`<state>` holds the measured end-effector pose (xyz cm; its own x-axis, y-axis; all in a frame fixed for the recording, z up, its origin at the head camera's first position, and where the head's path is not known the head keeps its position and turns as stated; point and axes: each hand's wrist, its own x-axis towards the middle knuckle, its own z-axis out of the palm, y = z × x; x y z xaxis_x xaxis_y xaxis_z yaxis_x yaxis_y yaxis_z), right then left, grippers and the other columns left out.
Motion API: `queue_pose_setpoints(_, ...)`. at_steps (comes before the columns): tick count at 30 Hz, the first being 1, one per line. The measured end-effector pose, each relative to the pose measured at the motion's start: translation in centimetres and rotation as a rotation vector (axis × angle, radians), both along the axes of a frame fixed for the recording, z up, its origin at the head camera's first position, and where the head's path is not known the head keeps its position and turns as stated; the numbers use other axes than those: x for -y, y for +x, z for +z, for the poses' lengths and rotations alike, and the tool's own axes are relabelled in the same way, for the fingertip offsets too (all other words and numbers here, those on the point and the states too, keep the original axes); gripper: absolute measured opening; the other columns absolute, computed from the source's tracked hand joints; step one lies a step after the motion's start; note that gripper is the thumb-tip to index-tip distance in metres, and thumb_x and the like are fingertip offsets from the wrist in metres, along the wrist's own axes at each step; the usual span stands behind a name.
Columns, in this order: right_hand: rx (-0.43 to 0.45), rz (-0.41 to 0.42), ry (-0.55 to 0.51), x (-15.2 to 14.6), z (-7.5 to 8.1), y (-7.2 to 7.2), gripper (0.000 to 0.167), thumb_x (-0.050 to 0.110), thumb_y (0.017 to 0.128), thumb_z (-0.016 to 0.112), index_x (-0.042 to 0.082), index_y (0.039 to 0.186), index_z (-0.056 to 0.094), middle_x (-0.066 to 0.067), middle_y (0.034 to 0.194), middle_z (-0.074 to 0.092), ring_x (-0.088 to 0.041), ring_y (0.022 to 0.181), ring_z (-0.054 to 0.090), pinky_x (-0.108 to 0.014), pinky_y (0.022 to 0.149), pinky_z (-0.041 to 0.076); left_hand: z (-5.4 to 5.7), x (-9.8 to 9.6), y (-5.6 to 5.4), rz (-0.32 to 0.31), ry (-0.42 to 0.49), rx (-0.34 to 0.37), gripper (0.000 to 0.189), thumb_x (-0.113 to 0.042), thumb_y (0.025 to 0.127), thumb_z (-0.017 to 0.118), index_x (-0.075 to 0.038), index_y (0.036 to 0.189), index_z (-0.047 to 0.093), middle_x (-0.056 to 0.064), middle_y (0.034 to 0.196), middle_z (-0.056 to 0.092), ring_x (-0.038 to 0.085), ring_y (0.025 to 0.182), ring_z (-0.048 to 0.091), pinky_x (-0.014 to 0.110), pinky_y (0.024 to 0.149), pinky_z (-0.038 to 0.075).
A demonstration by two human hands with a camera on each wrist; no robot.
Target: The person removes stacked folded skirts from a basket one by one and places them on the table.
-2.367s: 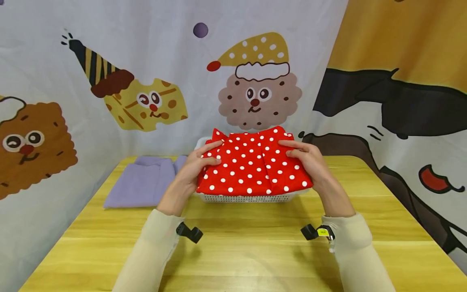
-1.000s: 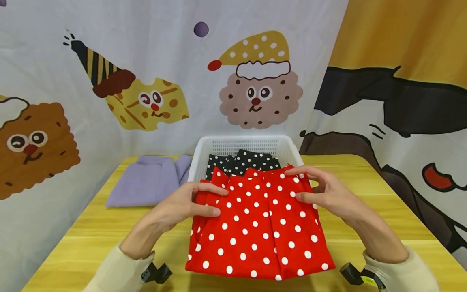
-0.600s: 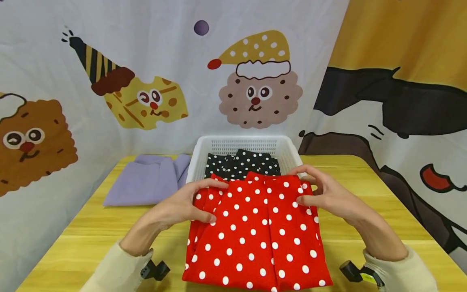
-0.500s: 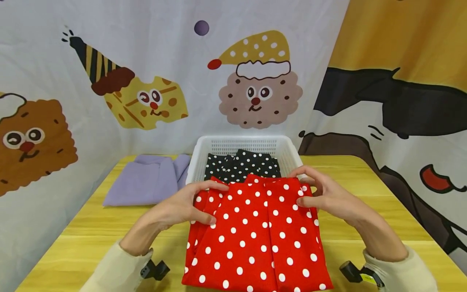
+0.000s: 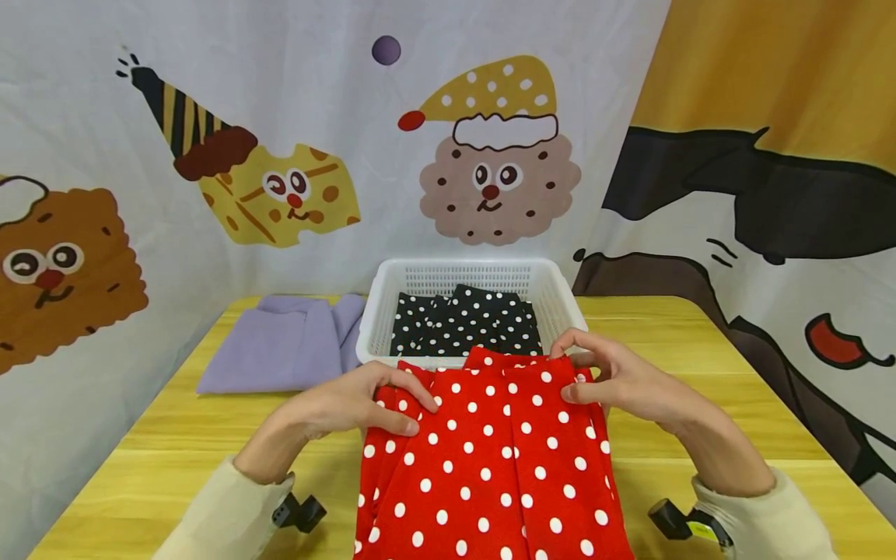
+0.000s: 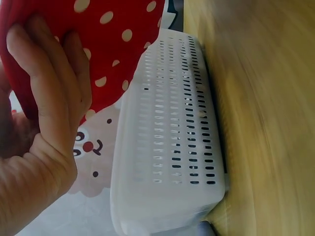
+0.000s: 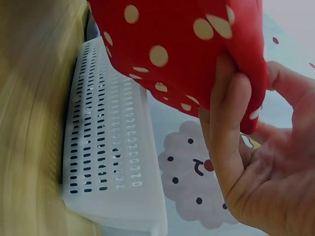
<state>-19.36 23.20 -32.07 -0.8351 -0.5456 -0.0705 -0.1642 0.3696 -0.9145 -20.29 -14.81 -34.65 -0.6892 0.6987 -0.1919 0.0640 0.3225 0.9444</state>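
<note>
Left hand (image 5: 358, 401) and right hand (image 5: 621, 379), apart, each pinch one side of the red cloth (image 5: 483, 459) before the basket (image 5: 560, 307) containing black cloth (image 5: 465, 323).

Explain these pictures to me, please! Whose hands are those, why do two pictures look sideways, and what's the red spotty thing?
There's no robot here, just a person's left hand and right hand. The big picture comes from a camera worn on the person's head, looking forward and down. The two smaller ones come from cameras worn on the wrists, one on each. They look sideways because those cameras see everything tipped over.

The spotty thing is a folded red cloth with white dots. Both hands pinch it near its corners and hold it up above the wooden table. On the table is a white basket with black dotted cloth inside, and beside it lies a folded purple cloth. Behind hangs a sheet with funny cartoon faces.
</note>
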Motion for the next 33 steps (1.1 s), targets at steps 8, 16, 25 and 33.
queue_pose_setpoints(8,0.044,0.117,0.032,-0.2,-0.5,-0.5,0.030,0.010,0.094,0.067,0.009,0.118,0.049,-0.028,0.126,0.058,-0.038,0.104,0.067,-0.050,0.062,0.063,-0.8,0.0,-0.3,-0.128,0.005,0.009,0.023,-0.005,0.090,0.075,-0.008,0.113,0.076,0.011,0.121,0.067,0.024,0.099,0.070,0.039,0.082,0.064)
queue_pose_setpoints(16,0.150,0.223,0.089,0.3,-1.7,-0.6,0.031,0.012,0.097,0.067,0.007,0.120,0.047,-0.022,0.124,0.059,-0.036,0.105,0.068,-0.040,0.054,0.061,-1.8,-0.2,-0.4,-0.247,-0.089,0.034,0.026,-0.004,0.091,0.074,-0.014,0.115,0.079,0.002,0.114,0.071,0.015,0.079,0.074,0.022,0.052,0.056)
queue_pose_setpoints(25,0.123,0.211,0.156,0.8,-3.8,-1.4,0.028,0.013,0.100,0.063,0.010,0.125,0.051,-0.018,0.122,0.062,-0.031,0.100,0.068,-0.039,0.057,0.062,-3.3,-0.2,-1.3,-0.182,-0.158,-0.064,0.020,-0.007,0.090,0.076,-0.013,0.109,0.082,0.002,0.101,0.072,0.008,0.057,0.060,0.019,0.047,0.046)
queue_pose_setpoints(33,0.068,0.191,0.240,1.0,-5.0,-1.9,0.036,0.012,0.099,0.067,0.009,0.133,0.055,-0.015,0.118,0.061,-0.027,0.099,0.064,-0.039,0.059,0.062,-4.3,0.1,-2.3,-0.124,-0.196,-0.069,0.015,-0.008,0.090,0.077,-0.014,0.102,0.084,0.002,0.094,0.072,0.010,0.049,0.047,0.019,0.044,0.037)
